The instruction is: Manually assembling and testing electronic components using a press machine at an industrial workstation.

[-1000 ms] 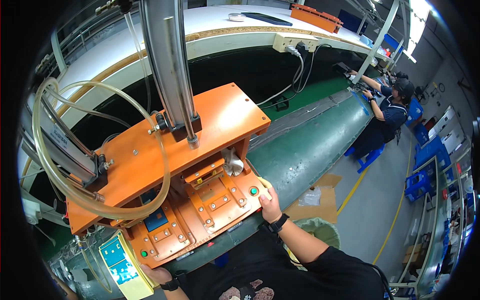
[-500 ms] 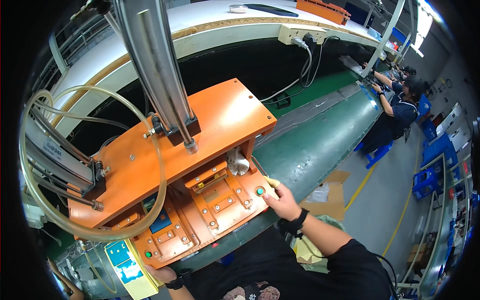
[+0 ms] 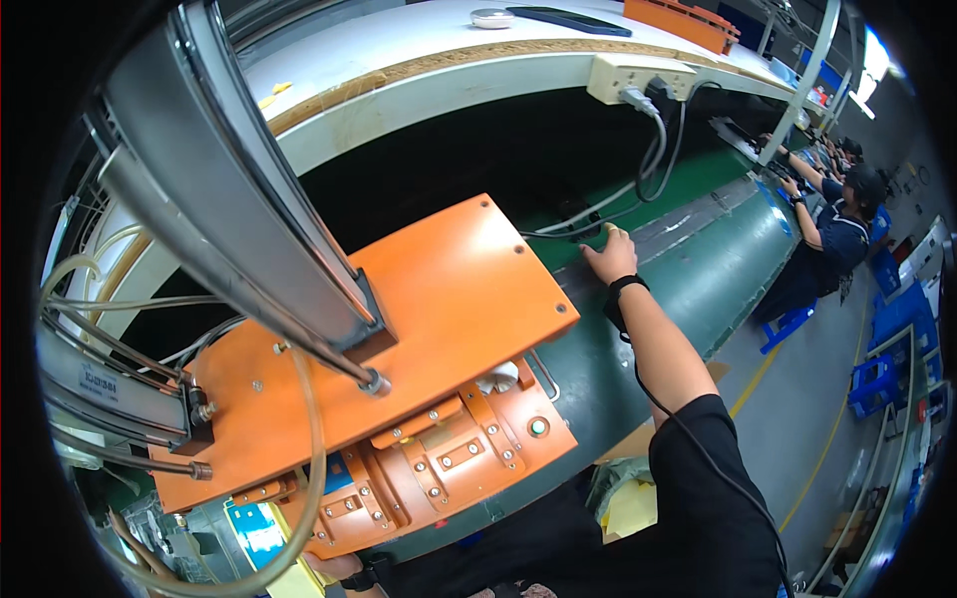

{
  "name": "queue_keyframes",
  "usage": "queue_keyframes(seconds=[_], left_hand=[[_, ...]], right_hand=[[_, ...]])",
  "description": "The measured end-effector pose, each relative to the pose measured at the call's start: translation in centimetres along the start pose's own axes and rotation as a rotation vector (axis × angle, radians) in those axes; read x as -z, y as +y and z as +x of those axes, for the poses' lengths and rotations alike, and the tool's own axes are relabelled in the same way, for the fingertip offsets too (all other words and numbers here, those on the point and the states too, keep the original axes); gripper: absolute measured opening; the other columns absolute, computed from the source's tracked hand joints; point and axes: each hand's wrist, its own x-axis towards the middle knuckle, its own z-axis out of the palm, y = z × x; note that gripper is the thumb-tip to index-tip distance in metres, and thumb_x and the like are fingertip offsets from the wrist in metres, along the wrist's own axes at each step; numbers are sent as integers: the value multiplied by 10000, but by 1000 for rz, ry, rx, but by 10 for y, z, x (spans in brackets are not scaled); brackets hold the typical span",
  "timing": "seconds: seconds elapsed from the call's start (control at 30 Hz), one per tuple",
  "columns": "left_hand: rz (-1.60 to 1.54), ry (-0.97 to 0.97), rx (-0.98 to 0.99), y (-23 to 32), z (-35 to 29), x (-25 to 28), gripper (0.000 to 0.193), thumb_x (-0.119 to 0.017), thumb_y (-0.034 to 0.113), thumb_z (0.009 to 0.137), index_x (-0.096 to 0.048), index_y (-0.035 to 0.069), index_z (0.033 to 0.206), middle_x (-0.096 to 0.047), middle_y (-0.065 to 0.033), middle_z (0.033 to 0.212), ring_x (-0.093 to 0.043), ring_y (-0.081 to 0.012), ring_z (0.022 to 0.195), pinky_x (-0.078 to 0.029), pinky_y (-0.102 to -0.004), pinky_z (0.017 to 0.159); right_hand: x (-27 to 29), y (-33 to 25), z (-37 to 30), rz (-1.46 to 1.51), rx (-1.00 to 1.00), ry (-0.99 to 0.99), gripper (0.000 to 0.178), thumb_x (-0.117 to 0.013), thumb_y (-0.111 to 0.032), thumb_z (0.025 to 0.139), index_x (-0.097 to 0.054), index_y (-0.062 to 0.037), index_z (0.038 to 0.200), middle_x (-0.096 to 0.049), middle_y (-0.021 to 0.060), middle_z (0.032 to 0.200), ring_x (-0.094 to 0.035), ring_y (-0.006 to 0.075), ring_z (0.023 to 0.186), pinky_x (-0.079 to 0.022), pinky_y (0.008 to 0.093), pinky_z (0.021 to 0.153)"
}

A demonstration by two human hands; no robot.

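An orange pneumatic press fixture (image 3: 469, 269) stands in front of me, with thick metal cylinders (image 3: 229, 179) rising from its top plate. Its lower bed (image 3: 469, 478) carries screwed-down blocks, a blue piece (image 3: 339, 475) and a green button (image 3: 538, 428) at the right end. My right hand (image 3: 611, 255) reaches past the fixture's right side over the green work surface, thumb and fingers apart, near a dark cable (image 3: 583, 231); it holds nothing that I can see. At the bed's lower left corner is my left hand (image 3: 337, 565), its fingers mostly hidden by the fixture and a clear hose (image 3: 317, 448).
Yellow sheets with a blue piece (image 3: 261, 533) lie left of the bed. A white crumpled item (image 3: 498, 378) sits under the top plate. Beyond runs a white shelf (image 3: 419, 40) with a power strip (image 3: 638, 80). A co-worker (image 3: 832, 219) sits further along the bench.
My right hand has left the green button at the bed's right end and moved up and away over the work surface. The left hand stays by the lower left corner. The view has shifted.
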Motion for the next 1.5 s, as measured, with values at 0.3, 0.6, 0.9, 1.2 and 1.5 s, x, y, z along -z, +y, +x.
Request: queue_keyframes(seconds=[0.3,0.6,0.9,1.2,1.5], left_hand=[[-133,-150,-9,-14,12,37,783,-335,627,899,-321,63,1442,-449,-152,1397,-487,-325,1240,-444,-494,995],[-7,-60,-27,-19,19,49,750,-249,614,931,-370,52,1414,-472,-141,1371,-494,-295,1231,-427,-448,1012],[352,56,-101,31,-24,-21,475,-368,287,1024,-419,-80,1321,-501,-159,1306,-502,-244,1167,-393,-354,1011],[601,-277,-429,96,-86,-52,554,-515,29,877,-331,-35,1396,-394,-195,1394,-372,-287,1324,-268,-408,1128],[533,-1344,-617,145,-109,-121,900,-848,514,604,-482,103,1317,-466,-175,1345,-414,-421,1276,-329,-549,1049]], right_hand=[[-33,-45,45,-130,-60,-123,780,-745,-438,710,-456,-98,1350,-545,182,1259,-541,339,1172,-455,481,949],[15,-6,16,530,-61,-107,679,-806,-211,722,-471,45,1254,-659,142,952,-659,207,876,-528,321,750],[152,53,-164,1519,-634,-636,419,-594,-225,917,-460,-84,1288,-635,87,1084,-640,258,915,-517,416,870],[183,31,-332,1740,-178,-1104,745,-727,-67,742,-363,-22,1391,-511,149,1353,-495,395,1232,-349,586,1044],[141,-108,-409,1704,-45,-2103,902,-784,-127,754,-246,-21,1469,-401,166,1446,-401,311,1335,-300,517,1094]])
